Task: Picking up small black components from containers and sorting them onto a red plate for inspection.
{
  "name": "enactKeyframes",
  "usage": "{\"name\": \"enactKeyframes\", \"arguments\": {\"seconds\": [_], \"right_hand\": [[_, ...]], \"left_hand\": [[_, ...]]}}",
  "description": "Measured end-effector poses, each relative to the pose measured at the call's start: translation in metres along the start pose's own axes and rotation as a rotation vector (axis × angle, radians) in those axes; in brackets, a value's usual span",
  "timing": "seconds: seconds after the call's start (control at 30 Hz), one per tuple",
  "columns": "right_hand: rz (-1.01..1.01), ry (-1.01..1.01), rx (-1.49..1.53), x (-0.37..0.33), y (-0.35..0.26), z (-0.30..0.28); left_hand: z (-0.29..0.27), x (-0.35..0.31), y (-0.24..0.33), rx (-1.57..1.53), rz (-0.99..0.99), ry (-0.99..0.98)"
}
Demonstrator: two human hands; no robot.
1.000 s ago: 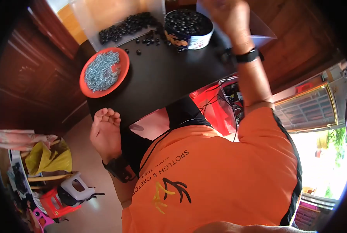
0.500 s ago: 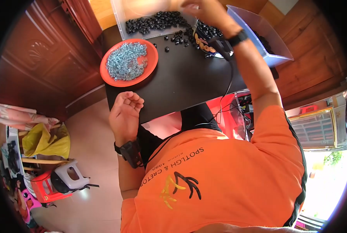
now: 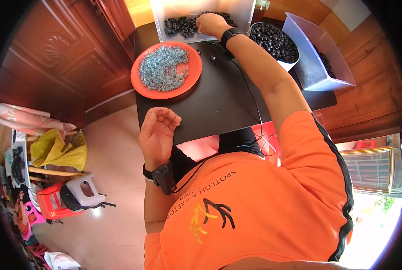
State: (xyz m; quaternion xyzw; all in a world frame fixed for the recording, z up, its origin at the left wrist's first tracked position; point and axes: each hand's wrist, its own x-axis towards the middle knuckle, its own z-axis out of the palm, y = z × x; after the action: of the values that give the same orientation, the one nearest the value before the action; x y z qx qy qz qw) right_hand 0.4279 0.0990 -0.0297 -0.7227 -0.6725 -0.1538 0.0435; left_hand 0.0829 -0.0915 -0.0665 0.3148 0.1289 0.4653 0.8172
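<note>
My right hand [image 3: 212,24] reaches into a clear plastic bin [image 3: 157,22] at the table's far side, fingers bent down onto small black round pieces [image 3: 179,25]. What its fingers grip is hidden. My left hand [image 3: 159,132] is at the table's near left edge, palm turned up. Its fingers are loosely curled, the thumb apart from them, and nothing shows in it. Just beyond it sits an orange plate [image 3: 142,90] heaped with small shiny pale-blue clear pieces [image 3: 165,67]. To the right of my right forearm stands a white round tub [image 3: 287,65] full of black pieces.
A translucent bluish bin [image 3: 318,81] with black pieces stands at the right of the black table [image 3: 214,99]. A few black pieces lie loose near the plate. A cable [image 3: 255,94] crosses the tabletop. Stools [image 3: 84,191] and a yellow bag [image 3: 56,148] are at the left.
My right hand has moved left and down into the clear bin. The tub is farther right, and fewer loose black pieces show on the table. My left hand stays beside the plate.
</note>
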Motion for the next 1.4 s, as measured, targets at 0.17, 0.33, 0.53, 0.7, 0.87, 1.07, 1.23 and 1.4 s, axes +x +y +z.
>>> {"name": "enactKeyframes", "arguments": {"seconds": [0.17,0.33,0.53,0.7,0.87,1.07,1.23,1.4], "right_hand": [[-0.040,-0.019,0.058,-0.014,0.006,-0.009],[-0.175,0.076,0.370,-0.042,0.003,-0.034],[-0.244,-0.176,0.623,-0.075,-0.017,-0.033],[-0.222,-0.107,0.604,-0.082,-0.014,-0.042],[-0.333,-0.161,1.323,-0.132,-0.043,-0.104],[-0.467,-0.099,1.579,-0.199,-0.080,-0.128],[-0.584,0.069,1.391,-0.220,-0.094,-0.126],[-0.564,0.102,1.393,-0.228,-0.101,-0.124]], "left_hand": [[0.000,-0.001,0.001,0.012,0.007,-0.007],[-0.002,-0.001,0.001,0.034,0.010,-0.005],[0.003,0.001,0.001,0.064,0.008,-0.009],[0.007,-0.001,0.002,0.118,-0.006,0.009],[0.028,-0.008,0.005,0.268,-0.026,0.044],[0.070,0.000,-0.001,0.273,-0.020,0.019],[0.077,-0.010,-0.012,0.207,-0.073,0.047],[0.079,-0.016,-0.015,0.227,-0.059,0.033]]}}
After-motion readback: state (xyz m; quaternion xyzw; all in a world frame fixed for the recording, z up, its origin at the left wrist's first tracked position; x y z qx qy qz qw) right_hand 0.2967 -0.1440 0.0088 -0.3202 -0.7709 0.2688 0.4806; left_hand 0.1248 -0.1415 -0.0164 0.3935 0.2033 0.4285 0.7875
